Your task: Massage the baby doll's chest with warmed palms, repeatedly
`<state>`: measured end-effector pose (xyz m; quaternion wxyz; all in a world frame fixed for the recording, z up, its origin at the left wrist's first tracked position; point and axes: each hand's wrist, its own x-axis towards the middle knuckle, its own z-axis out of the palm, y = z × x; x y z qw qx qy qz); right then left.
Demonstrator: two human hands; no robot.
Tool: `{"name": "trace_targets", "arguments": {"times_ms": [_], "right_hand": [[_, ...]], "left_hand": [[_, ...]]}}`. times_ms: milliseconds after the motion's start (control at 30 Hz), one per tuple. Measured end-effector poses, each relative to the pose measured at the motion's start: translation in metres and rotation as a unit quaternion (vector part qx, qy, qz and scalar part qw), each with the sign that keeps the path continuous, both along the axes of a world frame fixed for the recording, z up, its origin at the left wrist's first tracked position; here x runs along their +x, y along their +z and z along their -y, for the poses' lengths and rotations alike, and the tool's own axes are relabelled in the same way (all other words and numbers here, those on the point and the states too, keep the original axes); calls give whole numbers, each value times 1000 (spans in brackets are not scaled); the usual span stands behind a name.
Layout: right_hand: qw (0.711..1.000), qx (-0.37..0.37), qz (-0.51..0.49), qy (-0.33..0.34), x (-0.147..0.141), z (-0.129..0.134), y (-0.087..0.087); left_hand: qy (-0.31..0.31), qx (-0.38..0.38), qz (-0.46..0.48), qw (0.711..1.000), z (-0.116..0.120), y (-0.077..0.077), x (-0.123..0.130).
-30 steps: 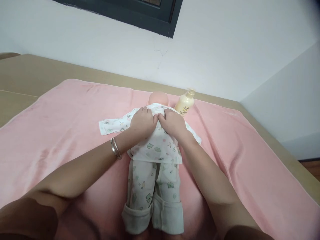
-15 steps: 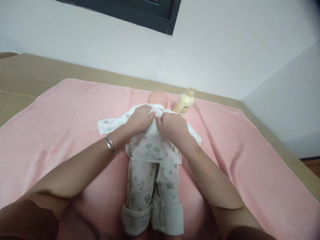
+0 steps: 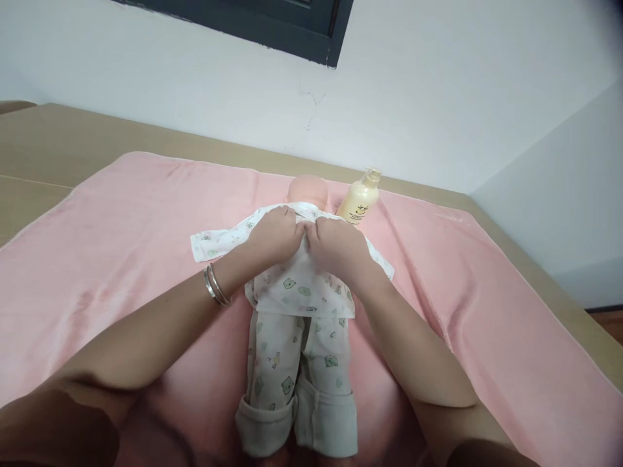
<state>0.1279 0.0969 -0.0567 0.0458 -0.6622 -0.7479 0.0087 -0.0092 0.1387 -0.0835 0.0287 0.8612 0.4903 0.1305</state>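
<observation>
Now both hands are curled tighter. A second ago the left hand (image 3: pixel 277 230) and right hand (image 3: pixel 339 246) lay flatter over the chest, fingers spread. Since then the right hand closed up first, then the left. Both now look pinched on cloth just below the neckline, thumbs about meeting at centre frame; fingertips mostly hidden, so exact contact can't be told.

Cloth is a white long-sleeved top with small green animal prints (image 3: pixel 296 288), on a pink smooth-headed doll (image 3: pixel 307 190) lying lengthwise mid-frame, head toward upper centre. For the work: looks like a shift from resting on the front to gripping its upper middle, probably the front edges. Any fastener is covered, can't say if done up.

Unchanged: matching white printed trousers with thick turned-up cuffs (image 3: pixel 277 353), lower centre; pale yellow pump bottle (image 3: pixel 360 200), right of the head; soft pink blanket (image 3: pixel 121 259) under everything, spread on the tan bench (image 3: pixel 73 143).
</observation>
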Motion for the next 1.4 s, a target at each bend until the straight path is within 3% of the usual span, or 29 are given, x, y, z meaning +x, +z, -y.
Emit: {"name": "trace_targets", "arguments": {"times_ms": [67,167,333,667,767,1000,1233,1400], "right_hand": [[1000,4,2,25,0,1,-1],[999,12,-7,48,4,-9,-8],[997,12,-80,10,12,-30,-19],[998,21,-42,38,4,-9,-10],[997,25,-60,40,3,-12,-13],[995,45,-84,1,6,-32,-33],[995,14,-94,32,15,-38,-30],[998,7,-60,12,5,-23,-24]], "left_hand": [[6,-16,19,1000,-6,-2,-2],[2,21,-17,1000,3,-1,2],[26,16,-92,995,28,8,12],[39,-92,96,990,-11,2,-2],[41,-72,110,991,-15,-9,1],[119,-6,173,978,-9,-33,14],[115,-37,149,981,-2,-25,16],[79,-90,165,979,-14,-17,9]]}}
